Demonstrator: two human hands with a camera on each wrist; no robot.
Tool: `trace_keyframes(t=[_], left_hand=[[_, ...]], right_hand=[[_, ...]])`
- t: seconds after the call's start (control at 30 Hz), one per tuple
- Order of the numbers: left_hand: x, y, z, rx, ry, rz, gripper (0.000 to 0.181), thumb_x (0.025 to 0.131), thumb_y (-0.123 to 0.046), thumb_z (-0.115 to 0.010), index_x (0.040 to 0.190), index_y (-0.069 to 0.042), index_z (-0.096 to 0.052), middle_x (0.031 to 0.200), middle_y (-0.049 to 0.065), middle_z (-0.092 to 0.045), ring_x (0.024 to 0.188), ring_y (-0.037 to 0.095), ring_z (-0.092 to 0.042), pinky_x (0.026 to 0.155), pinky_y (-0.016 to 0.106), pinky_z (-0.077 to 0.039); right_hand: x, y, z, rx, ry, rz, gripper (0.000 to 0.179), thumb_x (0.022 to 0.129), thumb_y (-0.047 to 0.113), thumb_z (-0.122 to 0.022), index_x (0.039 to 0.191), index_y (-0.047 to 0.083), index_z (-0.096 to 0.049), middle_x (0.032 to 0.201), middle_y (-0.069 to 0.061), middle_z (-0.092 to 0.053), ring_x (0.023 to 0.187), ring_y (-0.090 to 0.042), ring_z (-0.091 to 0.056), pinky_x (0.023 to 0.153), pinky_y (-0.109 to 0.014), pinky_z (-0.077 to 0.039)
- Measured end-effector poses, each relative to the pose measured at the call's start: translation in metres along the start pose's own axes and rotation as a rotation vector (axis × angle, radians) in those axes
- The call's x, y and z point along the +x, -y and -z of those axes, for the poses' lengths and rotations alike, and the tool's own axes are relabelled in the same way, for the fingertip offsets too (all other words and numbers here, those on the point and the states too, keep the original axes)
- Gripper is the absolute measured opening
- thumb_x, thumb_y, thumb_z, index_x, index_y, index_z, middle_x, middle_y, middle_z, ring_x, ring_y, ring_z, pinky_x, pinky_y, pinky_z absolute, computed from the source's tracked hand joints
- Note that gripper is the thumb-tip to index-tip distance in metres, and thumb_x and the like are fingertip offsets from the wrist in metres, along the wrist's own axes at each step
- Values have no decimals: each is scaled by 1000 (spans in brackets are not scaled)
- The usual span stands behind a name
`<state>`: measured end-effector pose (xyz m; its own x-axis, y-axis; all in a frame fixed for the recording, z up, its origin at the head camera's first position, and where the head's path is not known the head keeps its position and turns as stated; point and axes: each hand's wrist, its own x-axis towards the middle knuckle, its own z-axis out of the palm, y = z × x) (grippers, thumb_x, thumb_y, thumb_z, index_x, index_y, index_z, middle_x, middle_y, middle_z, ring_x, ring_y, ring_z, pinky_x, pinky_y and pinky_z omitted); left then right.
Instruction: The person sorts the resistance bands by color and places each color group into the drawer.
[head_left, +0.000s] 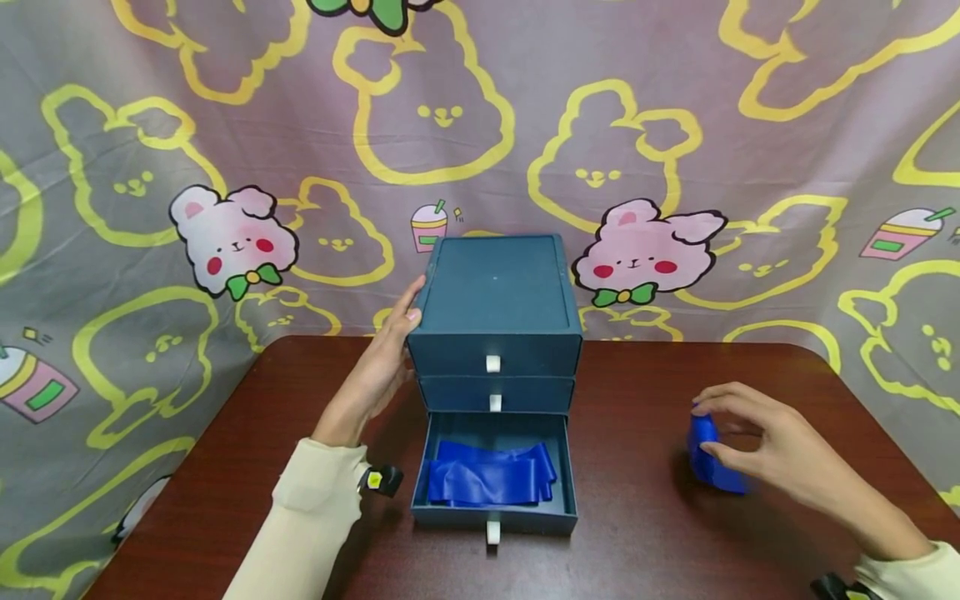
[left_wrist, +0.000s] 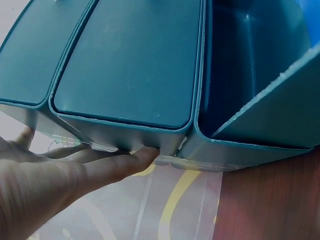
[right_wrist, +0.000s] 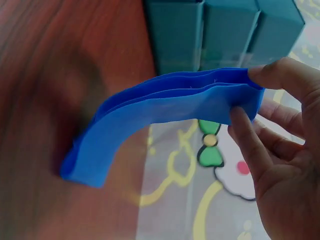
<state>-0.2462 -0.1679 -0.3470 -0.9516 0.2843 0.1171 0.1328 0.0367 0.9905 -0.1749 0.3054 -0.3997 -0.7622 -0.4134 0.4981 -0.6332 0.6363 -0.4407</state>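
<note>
A dark teal three-drawer box (head_left: 495, 283) stands on the table, its bottom drawer (head_left: 495, 522) pulled out. Folded blue bands (head_left: 487, 479) lie inside that drawer. Against the box's left side rests my left hand (head_left: 375, 367), fingers extended along the wall, as the left wrist view also shows. Off to the right, my right hand (head_left: 772, 437) pinches one end of another folded blue band (right_wrist: 175, 102) between thumb and fingers. The band droops in an arc, and its lower end is at the tabletop.
Brown wooden table (head_left: 637, 533) with rounded back corners. A curtain (head_left: 480, 125) printed with bears and rabbits hangs behind it and at both sides. White pull tabs (head_left: 492, 364) stick out from the drawer fronts.
</note>
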Motion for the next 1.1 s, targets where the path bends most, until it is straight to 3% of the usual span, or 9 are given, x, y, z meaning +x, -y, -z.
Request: trace_keyframes(t=[0.2,0.67,0.93,1.1], left_hand=[[0,0,-1,-3,4,-2,62,108,-48,-38,165,-51,-12,175,0,2,156,48,-19,113,82,-25],[1,2,0,0,7,-5,62,109,-48,-37,165,-50,-11,176,0,-1,156,48,-19,114,82,-25],[0,2,1,1,5,-2,62,109,-48,-37,165,-50,-11,175,1,-1,155,49,-22,112,82,-27],[1,1,1,0,6,-6,62,109,-48,-37,165,-50,-11,175,1,-1,155,49,-22,113,82,-27]], right_hand=[[13,21,2,28,-8,33,52,72,-7,-90,115,17,-73,122,5,-64,105,7,-61,85,-5,-50],[48,82,6,124,-19,93,53,73,-11,-88,117,16,-73,126,5,-65,110,3,-61,89,-8,-53],[66,115,-4,186,-10,131,51,77,-6,-87,120,18,-73,128,3,-66,116,0,-59,92,-11,-54],[80,132,-20,240,-17,208,47,77,-5,-87,117,14,-74,126,-2,-67,113,-8,-62,92,-15,-56]])
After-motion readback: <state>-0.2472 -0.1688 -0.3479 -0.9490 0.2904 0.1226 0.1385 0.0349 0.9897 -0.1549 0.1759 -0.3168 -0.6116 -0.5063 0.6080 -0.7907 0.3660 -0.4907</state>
